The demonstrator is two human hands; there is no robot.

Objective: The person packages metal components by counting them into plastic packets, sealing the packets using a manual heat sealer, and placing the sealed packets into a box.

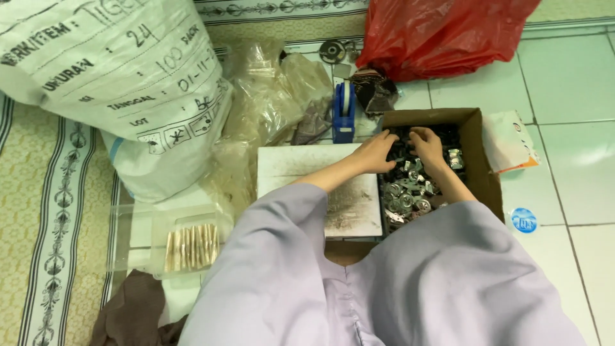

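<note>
Small metal parts (410,192), silvery round pieces mixed with dark ones, fill a brown cardboard box (477,157) that stands on the tiled floor in front of the seated person. The box's long axis runs away from the person, toward the red plastic bag (442,32) at the top of the view. Both hands are inside the box at its far end, resting on top of the heap. The left hand (377,152) reaches in over the box's left wall, fingers curled downward into the parts; the right hand (428,144) lies just beside it, a little farther in, fingers likewise bent into the pile. The parts thus lie directly under and between the fingertips, touching them, with the larger share of shiny pieces heaped nearer the person, below the wrists. Whether either hand has actually closed on a piece cannot be told: the fingertips are buried among the parts.

Touching the box's left side lies a white flat board (301,173) dusted with dark specks. Beyond it stands a blue tape dispenser (344,112), with crumpled clear plastic bags (269,96) and a large white woven sack (115,77) further left. A clear plastic tray (138,227) of pale sticks sits near the person's left knee.
</note>
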